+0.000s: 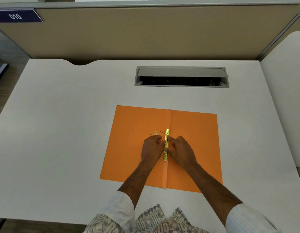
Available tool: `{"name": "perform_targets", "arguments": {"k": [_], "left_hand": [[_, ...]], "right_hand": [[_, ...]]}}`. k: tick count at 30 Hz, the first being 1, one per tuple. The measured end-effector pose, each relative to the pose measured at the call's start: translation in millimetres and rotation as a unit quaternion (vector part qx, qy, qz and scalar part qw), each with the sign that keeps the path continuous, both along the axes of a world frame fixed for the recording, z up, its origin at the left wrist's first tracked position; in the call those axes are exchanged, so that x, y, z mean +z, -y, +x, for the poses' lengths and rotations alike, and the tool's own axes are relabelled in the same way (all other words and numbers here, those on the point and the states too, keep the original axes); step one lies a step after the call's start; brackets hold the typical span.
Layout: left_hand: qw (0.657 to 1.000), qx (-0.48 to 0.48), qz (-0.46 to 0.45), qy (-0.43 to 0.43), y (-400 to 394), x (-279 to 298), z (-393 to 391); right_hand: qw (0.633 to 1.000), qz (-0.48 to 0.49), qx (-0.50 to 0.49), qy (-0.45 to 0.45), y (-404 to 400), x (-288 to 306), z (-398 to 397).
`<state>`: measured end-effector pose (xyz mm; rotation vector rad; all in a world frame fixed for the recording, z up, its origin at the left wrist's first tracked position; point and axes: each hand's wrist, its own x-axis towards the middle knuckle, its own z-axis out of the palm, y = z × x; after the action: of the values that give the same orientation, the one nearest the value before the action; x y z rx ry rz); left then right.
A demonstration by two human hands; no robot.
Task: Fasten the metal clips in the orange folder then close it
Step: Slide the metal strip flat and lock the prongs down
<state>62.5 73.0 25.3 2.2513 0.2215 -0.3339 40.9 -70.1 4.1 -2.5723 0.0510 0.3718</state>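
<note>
An orange folder (193, 132) lies open and flat on the white desk. A gold metal fastener bar (166, 145) runs along its centre fold. A second small gold piece (155, 133) sits just left of the bar's top, and thin metal prongs stick out to the left there. My left hand (151, 149) rests on the left flap with its fingers curled at the bar. My right hand (181, 151) lies on the right side, forefinger pressing on the bar's upper part and thumb touching its lower part.
The white desk (61, 132) has an open cable tray slot (182, 78) at the back. A beige partition (146, 34) stands behind the desk, with a blue sign (18, 16) reading 010 at its left. Another white surface (287, 81) adjoins at the right.
</note>
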Motion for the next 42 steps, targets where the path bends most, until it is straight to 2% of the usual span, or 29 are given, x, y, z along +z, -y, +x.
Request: {"name": "perform_targets", "arguments": {"k": [9,18,34,42], "left_hand": [[0.999,0.011,-0.031,0.011,1,-8,19],[0.997,-0.039,-0.055,0.027,16,-10,31],[0.996,-0.06,0.025,0.057,12,-18,57],[0.994,-0.08,0.048,0.063,13,-21,66]], "right_hand": [[0.998,-0.048,0.025,-0.038,-4,6,1],[0.995,-0.078,0.039,-0.052,-8,9,6],[0.991,-0.117,0.058,-0.021,-11,11,-4],[0.991,-0.114,0.05,-0.039,-12,11,1]]}}
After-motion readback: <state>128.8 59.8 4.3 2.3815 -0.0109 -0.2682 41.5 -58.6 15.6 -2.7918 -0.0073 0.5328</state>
